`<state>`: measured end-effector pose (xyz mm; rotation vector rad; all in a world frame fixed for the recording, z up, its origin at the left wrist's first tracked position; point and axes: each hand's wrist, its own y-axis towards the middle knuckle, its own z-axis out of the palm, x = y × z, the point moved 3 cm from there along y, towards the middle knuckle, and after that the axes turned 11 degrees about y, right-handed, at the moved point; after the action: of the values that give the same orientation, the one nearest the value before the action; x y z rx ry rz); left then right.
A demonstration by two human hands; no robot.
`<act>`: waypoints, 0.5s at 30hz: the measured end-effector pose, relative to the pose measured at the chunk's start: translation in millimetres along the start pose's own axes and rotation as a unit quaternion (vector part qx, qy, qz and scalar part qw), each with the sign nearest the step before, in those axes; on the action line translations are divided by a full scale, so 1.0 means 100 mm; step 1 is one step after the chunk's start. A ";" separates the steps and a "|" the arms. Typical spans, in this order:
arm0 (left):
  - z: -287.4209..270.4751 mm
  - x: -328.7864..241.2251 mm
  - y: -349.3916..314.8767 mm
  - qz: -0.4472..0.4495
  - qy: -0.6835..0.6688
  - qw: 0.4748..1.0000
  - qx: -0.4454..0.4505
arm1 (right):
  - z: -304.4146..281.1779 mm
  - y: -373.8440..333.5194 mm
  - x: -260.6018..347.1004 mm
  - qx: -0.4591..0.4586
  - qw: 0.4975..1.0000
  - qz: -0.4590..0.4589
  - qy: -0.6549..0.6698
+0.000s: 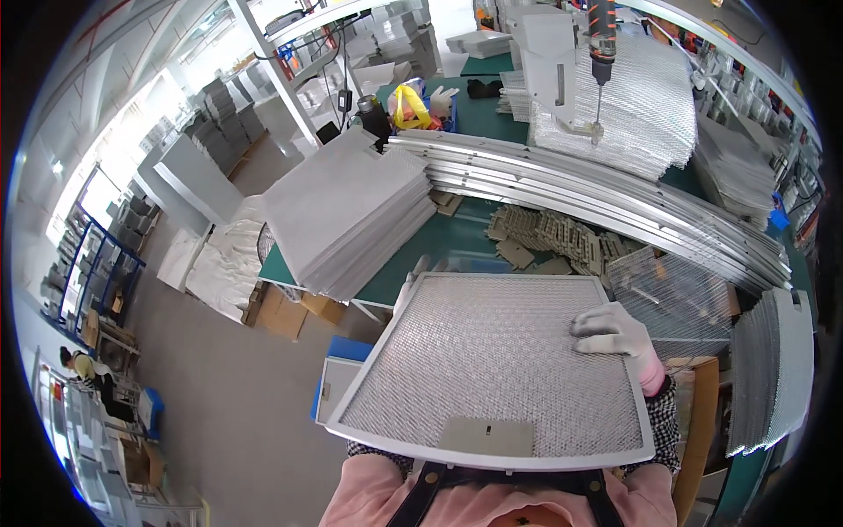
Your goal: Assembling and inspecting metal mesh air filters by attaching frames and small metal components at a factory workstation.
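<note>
A framed metal mesh filter panel point(492, 351) is tilted up in front of my body, its near edge against my apron. A flat grey plate point(487, 436) sits at its near edge. My left hand point(408, 285), in a white glove, holds the panel's far left corner; much of it is hidden behind the frame. On the right, my gloved right hand point(615, 334) lies on the mesh with its fingers stretched out. Beyond the panel, a heap of small grey-brown plates point(562, 237) covers part of the green table point(399, 268).
Long aluminium profiles point(597, 184) span the table. A stack of white sheets point(351, 202) stands at left, mesh sheets point(773, 369) at right. A power screwdriver point(601, 48) hangs above more mesh point(641, 105). Another person point(92, 378) is far left.
</note>
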<state>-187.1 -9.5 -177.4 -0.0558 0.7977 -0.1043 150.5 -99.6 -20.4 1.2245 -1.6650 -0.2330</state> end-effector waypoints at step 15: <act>-1.71 0.48 0.65 -0.095 -0.105 0.943 0.302 | 0.29 -0.44 -0.25 0.006 0.983 0.181 -0.015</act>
<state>-271.4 47.3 -336.8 0.4321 0.5176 -0.5133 153.6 -111.2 -77.0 0.9076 -1.8822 -0.0176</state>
